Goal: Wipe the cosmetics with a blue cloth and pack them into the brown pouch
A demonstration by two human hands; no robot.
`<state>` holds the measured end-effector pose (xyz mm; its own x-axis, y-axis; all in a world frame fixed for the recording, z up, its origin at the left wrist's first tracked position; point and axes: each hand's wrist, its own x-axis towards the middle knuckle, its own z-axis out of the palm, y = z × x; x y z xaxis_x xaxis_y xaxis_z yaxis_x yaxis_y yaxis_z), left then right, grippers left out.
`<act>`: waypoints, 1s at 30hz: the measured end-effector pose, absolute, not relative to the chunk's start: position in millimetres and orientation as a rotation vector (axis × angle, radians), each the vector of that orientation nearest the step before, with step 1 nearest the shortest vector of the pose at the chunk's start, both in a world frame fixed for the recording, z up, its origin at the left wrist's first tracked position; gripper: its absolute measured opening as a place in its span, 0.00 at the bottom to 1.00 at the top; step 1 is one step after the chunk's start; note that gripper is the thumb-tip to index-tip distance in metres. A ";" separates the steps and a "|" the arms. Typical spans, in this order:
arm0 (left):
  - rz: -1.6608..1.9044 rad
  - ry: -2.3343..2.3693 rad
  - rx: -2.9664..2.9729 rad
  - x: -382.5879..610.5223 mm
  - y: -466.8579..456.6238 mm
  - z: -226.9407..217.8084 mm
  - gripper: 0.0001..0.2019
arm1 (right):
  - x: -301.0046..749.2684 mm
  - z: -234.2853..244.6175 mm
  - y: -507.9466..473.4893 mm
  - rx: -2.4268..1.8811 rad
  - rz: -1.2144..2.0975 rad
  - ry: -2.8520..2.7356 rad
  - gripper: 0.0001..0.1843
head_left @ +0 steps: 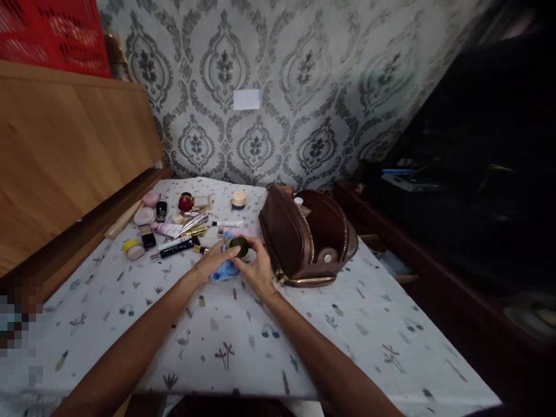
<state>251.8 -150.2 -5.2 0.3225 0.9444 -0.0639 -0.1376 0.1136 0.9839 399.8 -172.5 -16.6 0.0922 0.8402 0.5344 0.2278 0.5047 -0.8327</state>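
Observation:
A small round jar with a dark green top (239, 247) is between my two hands over the table. My left hand (212, 262) grips its left side, the thumb pressed along the near edge. From the right, my right hand (259, 271) closes its fingers and thumb around the same jar. A crumpled blue cloth (225, 271) bunches under the jar and beside my left fingers; which fingers hold it is partly hidden. To the right stands a brown makeup bag (286, 240), unzipped, with a white-capped item (298, 201) inside.
Cosmetics crowd the table's left: a yellow-lidded jar (132, 249), black tube (178, 248), pink tube (166, 229) and red jar (186, 201). A cream-topped jar (238, 200) stands farther back. A wooden panel (78, 162) borders the left; patterned cloth (217, 330) covers the table.

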 end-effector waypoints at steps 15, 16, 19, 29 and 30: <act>1.011 1.019 1.482 258.6 -151.2 -3.9 0.24 | 403.0 -19.5 -170.7 -1.069 0.601 -1.444 0.22; 1.022 1.042 1.508 259.0 -152.1 -1.9 0.23 | 403.6 -20.2 -169.7 -1.077 0.592 -1.435 0.22; 1.086 1.125 1.575 260.1 -154.5 3.0 0.18 | 405.6 -21.6 -166.9 -1.100 0.505 -1.437 0.21; 1.124 1.246 2.224 263.5 -163.1 3.2 0.20 | 406.6 -16.2 -167.8 -1.154 0.574 -1.416 0.16; 1.114 1.235 2.250 262.3 -163.0 3.7 0.20 | 406.8 -16.4 -167.4 -1.158 0.603 -1.395 0.16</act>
